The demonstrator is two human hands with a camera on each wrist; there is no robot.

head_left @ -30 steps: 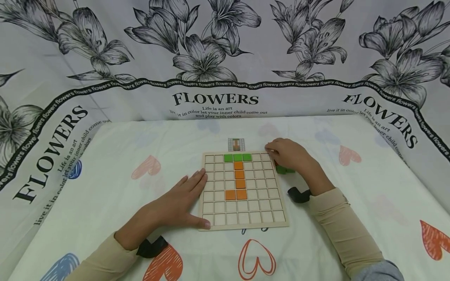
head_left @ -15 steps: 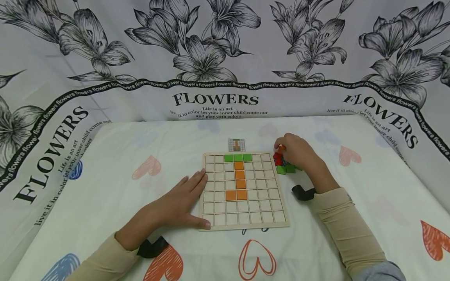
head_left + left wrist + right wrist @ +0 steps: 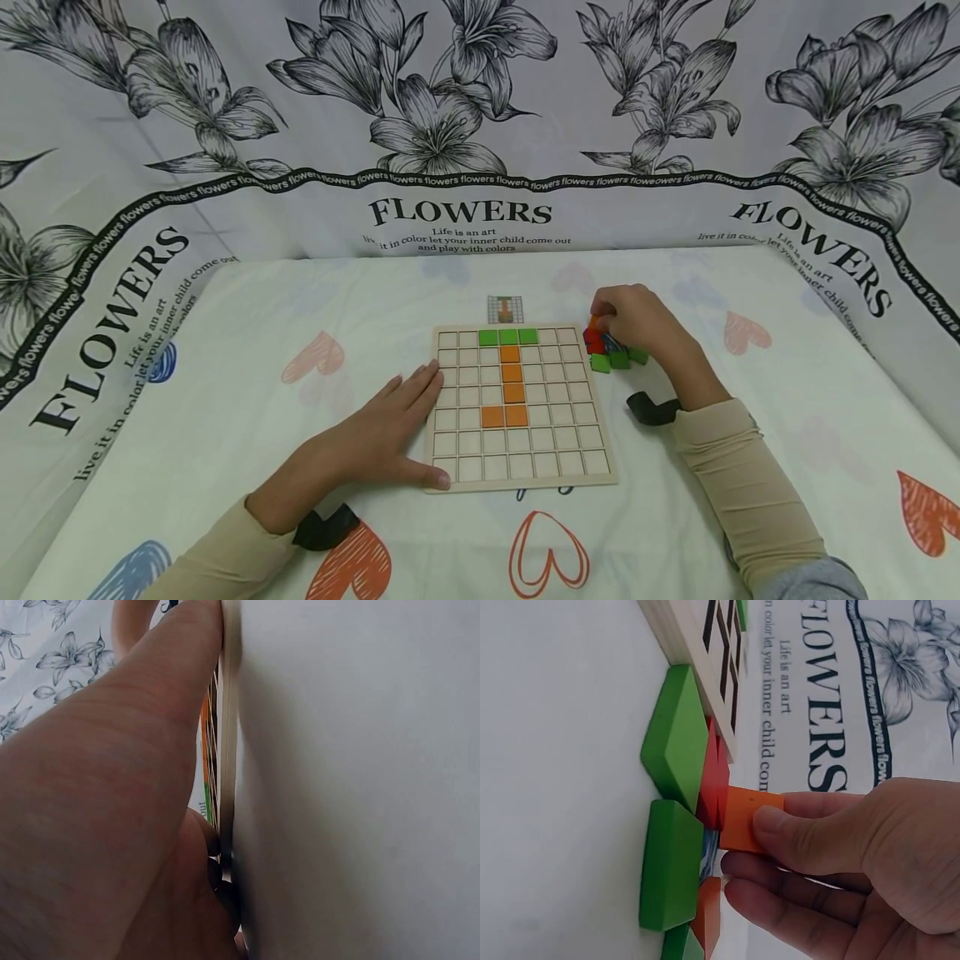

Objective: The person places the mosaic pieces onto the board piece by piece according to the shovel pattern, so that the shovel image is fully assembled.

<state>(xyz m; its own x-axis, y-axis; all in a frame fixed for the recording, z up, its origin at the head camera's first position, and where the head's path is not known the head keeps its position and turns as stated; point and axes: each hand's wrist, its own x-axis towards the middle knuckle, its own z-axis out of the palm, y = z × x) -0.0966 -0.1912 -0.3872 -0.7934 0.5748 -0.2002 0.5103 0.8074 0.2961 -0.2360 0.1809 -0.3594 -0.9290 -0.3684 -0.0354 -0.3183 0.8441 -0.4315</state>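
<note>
A wooden grid board point(image 3: 555, 440) lies on the cloth, with three green tiles point(image 3: 507, 337) in its far row. Below them runs a column of orange tiles point(image 3: 512, 372), with one more orange tile at its foot on the left. My left hand point(image 3: 367, 437) rests along the board's left edge, fingers straight and spread, thumb at the near corner. To the right of the board, my right hand point(image 3: 637, 321) pinches an orange tile point(image 3: 741, 817) between thumb and finger, over the loose pile. In that pile are red tiles point(image 3: 594, 341) and green tiles point(image 3: 618, 359).
A small pattern card point(image 3: 505, 309) lies just beyond the board's far edge. Another orange tile point(image 3: 707, 919) lies among the green pieces in the right wrist view. Black wrist straps point(image 3: 652, 409) sit at both wrists. The cloth point(image 3: 300, 292) bears printed hearts.
My right hand has moved right from the board's far right corner to over the loose pile, uncovering red and green tiles. An orange tile shows at its fingertips. My left hand stays put.
</note>
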